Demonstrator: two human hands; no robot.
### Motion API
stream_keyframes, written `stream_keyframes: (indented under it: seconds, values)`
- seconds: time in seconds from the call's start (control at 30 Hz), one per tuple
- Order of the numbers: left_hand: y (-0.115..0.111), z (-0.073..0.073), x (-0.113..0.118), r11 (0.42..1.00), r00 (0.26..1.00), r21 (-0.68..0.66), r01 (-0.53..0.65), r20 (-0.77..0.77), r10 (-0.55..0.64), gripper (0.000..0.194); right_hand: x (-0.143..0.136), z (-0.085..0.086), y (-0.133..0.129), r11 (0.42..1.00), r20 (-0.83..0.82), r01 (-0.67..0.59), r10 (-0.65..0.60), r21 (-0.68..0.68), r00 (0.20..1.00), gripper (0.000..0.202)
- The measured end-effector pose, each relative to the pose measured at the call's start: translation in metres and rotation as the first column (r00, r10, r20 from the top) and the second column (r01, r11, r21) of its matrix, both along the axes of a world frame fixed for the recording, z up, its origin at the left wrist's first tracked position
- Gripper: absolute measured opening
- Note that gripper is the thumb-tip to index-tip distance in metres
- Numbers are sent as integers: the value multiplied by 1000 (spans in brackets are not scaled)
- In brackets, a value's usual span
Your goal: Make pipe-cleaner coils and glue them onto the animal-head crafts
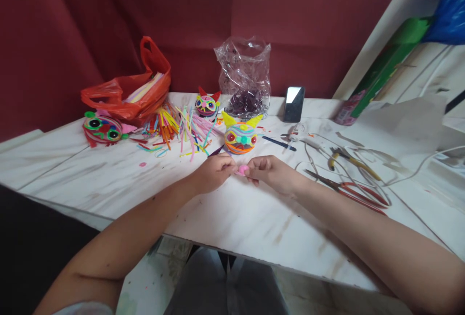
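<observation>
A small pink pipe-cleaner coil (243, 170) is between my two hands, just above the marble-patterned table (232, 213). My right hand (267, 172) pinches the coil's right side. At its left, my left hand (219, 171) pinches a thin pink end that runs out of the coil. Right behind my hands sits a round striped animal head (240, 137) with yellow ears, red eyes and a green nose. A smaller head with red ears (207, 103) stands farther back. On the left lies another striped head (103, 128) with green-rimmed eyes.
Cut pipe cleaners (169, 126) lie in bunches beside a red plastic bag (127, 94). A clear bag (247, 80) and a phone (294, 104) stand at the back. To the right are red-handled scissors (348, 191), yellow-handled pliers (354, 162), a glue gun (303, 136) and loose cable.
</observation>
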State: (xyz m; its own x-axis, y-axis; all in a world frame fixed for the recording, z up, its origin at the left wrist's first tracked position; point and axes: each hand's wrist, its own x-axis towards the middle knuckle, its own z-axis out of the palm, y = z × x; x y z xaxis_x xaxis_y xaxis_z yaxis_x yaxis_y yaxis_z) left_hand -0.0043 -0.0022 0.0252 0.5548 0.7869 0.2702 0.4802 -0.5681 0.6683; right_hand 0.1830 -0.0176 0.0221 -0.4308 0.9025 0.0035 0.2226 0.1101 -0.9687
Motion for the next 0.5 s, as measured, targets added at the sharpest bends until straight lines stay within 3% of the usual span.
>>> stream_keyframes:
  seconds: [0.2,0.5]
  values:
    - [0,-5,-1,997,1000,77,-8,-15,9,12,-2,-2,-1,997,120,16,-25,73,992,33]
    - [-1,-12,0,965,993,245,93,-86,-74,15,2,-3,-4,936,340,-62,-64,345,938,25]
